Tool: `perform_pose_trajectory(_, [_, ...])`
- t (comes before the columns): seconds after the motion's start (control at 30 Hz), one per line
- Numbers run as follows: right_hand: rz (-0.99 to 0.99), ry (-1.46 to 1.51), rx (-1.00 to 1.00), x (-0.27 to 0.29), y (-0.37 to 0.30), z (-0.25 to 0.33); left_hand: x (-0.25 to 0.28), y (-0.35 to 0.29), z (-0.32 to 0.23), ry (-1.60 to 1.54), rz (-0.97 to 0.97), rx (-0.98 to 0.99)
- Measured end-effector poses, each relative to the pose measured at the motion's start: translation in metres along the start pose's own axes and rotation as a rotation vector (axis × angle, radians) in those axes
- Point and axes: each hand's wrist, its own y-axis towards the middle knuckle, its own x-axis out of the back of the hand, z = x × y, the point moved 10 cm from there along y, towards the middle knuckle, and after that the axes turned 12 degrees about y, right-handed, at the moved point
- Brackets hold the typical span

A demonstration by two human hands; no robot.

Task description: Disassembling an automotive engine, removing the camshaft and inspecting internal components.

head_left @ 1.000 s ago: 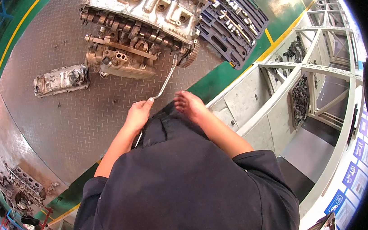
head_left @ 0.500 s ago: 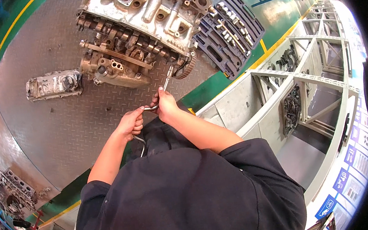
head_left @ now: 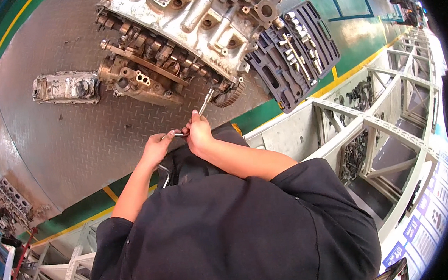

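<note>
A large metal engine [head_left: 194, 24] lies at the upper middle, its camshaft [head_left: 167, 52] exposed along the near side. At its near right corner sits a toothed pulley [head_left: 230, 96]. A cranked speed-brace wrench [head_left: 206, 102] reaches from that corner back toward my body, its far tip against the engine beside the pulley. My right hand [head_left: 198, 134] is closed round the brace's shaft, thumb pointing along it. Closed on the offset part of the crank is my left hand [head_left: 155, 149]. The brace's bent rear end [head_left: 166, 175] shows below that hand, over my lap.
On the metal-plate tabletop [head_left: 69, 141] a cover-like engine part [head_left: 66, 89] lies at left, more engine parts [head_left: 5, 197] at the lower left. An open socket-set case [head_left: 278, 81] stands right of the engine. A pale metal rack [head_left: 351, 114] holding parts runs down the right.
My view has shifted, so the engine and case appear farther right and slightly lower. Both hands keep their grip on the speed-brace wrench, and its tip stays at the engine's corner.
</note>
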Motion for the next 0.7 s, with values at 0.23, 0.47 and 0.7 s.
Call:
perform_pose_trajectory(0.23, [-0.040, 0.085, -0.348, -0.018, 0.000, -0.013, 0.041, -0.017, -0.033, 0.244, -0.341, -0.176])
perform_pose_trajectory(0.47, [-0.154, 0.214, -0.393, -0.017, 0.001, -0.010, 0.030, -0.106, 0.010, 0.478, -0.813, 0.024])
perform_pose_trajectory(0.7, [0.196, -0.680, -0.291, -0.005, -0.011, 0.014, 0.011, -0.089, 0.056, 0.589, -0.488, 0.153])
